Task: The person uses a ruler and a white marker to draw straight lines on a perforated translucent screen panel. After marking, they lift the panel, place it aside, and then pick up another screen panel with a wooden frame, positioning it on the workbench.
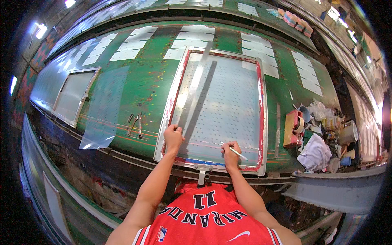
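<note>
A screen-printing frame [263,114] with red-edged borders lies on the green table, its pale mesh [228,102] showing rows of small dark marks. My left hand [173,138] is closed at the frame's lower left, around the near end of a long, shiny straight strip [196,81] like a ruler. The strip slants up and away across the mesh, with a dark band like its shadow to the right. Over the mesh's lower right, my right hand [231,153] pinches a thin white pen-like stick [239,154]. Its tip points up and left, close to the mesh.
A smaller frame [75,98] and a clear sheet [104,110] lie left on the green table [147,85], near some wrenches [140,125]. White sheets [190,38] line the far side. Tubs, a white cloth [314,153] and a red box [290,128] crowd the right end.
</note>
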### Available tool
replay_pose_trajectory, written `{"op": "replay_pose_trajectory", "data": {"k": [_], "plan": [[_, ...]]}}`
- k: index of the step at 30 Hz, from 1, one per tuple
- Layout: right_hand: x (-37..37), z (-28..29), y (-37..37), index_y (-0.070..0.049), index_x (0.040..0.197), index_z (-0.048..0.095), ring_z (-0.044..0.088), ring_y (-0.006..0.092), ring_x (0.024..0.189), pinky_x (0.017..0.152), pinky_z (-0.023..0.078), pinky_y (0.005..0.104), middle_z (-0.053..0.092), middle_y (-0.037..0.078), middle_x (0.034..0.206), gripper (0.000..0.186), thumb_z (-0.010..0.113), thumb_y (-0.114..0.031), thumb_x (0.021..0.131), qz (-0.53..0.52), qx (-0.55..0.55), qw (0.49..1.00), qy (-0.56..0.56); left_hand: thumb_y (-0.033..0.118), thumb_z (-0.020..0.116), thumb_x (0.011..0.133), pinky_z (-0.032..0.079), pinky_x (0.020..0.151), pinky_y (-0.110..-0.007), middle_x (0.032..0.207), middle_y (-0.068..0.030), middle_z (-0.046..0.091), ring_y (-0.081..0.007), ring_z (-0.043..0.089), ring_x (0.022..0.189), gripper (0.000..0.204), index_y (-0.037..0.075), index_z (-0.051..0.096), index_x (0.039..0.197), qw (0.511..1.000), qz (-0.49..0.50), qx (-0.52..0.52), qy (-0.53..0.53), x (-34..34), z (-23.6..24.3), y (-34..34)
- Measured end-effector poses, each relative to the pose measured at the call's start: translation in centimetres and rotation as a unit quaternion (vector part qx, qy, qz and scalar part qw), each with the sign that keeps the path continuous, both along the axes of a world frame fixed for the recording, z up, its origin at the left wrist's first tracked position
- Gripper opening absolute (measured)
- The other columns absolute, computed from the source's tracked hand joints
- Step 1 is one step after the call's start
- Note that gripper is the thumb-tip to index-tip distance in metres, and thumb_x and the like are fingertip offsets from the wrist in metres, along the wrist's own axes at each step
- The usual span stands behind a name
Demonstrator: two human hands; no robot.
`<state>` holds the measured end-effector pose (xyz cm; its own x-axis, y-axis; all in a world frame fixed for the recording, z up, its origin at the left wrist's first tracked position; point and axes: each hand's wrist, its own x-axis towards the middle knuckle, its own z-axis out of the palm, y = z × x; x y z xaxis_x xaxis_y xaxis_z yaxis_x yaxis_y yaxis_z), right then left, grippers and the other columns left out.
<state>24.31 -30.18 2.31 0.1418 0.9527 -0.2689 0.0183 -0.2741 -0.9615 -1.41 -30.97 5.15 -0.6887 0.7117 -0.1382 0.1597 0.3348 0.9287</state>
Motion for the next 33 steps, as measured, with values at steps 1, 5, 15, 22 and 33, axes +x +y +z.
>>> {"op": "replay_pose_trajectory", "data": {"k": [1,5,15,22,33], "plan": [[0.0,0.0,0.0,-0.003,0.086,0.062,0.066,0.0135,0.063,0.054,0.049,0.0289,0.069,0.007,0.074,0.012,0.067,-0.013,0.087,0.000,-0.004,1.000,0.017,0.008,0.065,0.094,0.051,0.044,-0.033,0.075,-0.0119,0.069,-0.0192,0.065,0.049,0.023,-0.008,0.070,0.110,1.000,0.016,0.014,-0.001,-1.1,0.1,-0.4],[0.0,0.2,-0.1,-0.004,0.088,0.060,0.063,0.0125,0.063,0.055,0.050,0.0277,0.069,0.007,0.076,0.008,0.066,-0.010,0.088,0.008,-0.003,0.999,0.031,0.008,0.065,0.093,0.049,0.041,-0.034,0.074,-0.0112,0.069,-0.0188,0.064,0.048,0.020,-0.008,0.071,0.105,0.996,0.071,0.060,0.004,-5.9,-0.4,-1.9],[-0.3,0.4,-0.1,-0.004,0.090,0.060,0.062,0.0115,0.062,0.054,0.050,0.0264,0.067,0.007,0.077,0.010,0.065,-0.011,0.088,-0.001,0.011,1.000,0.006,0.007,0.068,0.089,0.053,0.060,-0.041,0.077,-0.0152,0.069,-0.0280,0.069,0.061,0.014,-0.003,0.073,0.098,0.988,0.077,-0.078,0.112,-14.1,-3.8,-7.5],[-0.4,0.6,-0.2,-0.003,0.089,0.060,0.062,0.0114,0.062,0.056,0.050,0.0274,0.068,0.007,0.076,0.012,0.066,-0.012,0.088,-0.017,0.015,1.000,0.003,0.000,0.069,0.084,0.052,0.078,-0.042,0.096,-0.0167,0.065,-0.0326,0.065,0.089,0.016,-0.003,0.072,0.099,0.947,0.047,0.007,0.318,-15.8,-4.6,-8.4],[-1.1,0.4,-0.1,-0.003,0.088,0.060,0.060,0.0111,0.061,0.056,0.048,0.0271,0.066,0.006,0.073,0.010,0.067,-0.010,0.088,-0.008,0.043,0.998,-0.049,-0.007,0.067,0.080,0.047,0.090,-0.048,0.105,-0.0194,0.061,-0.0390,0.058,0.104,0.031,-0.004,0.065,0.111,0.939,0.093,-0.008,0.331,-18.6,-4.9,-7.9]]}}
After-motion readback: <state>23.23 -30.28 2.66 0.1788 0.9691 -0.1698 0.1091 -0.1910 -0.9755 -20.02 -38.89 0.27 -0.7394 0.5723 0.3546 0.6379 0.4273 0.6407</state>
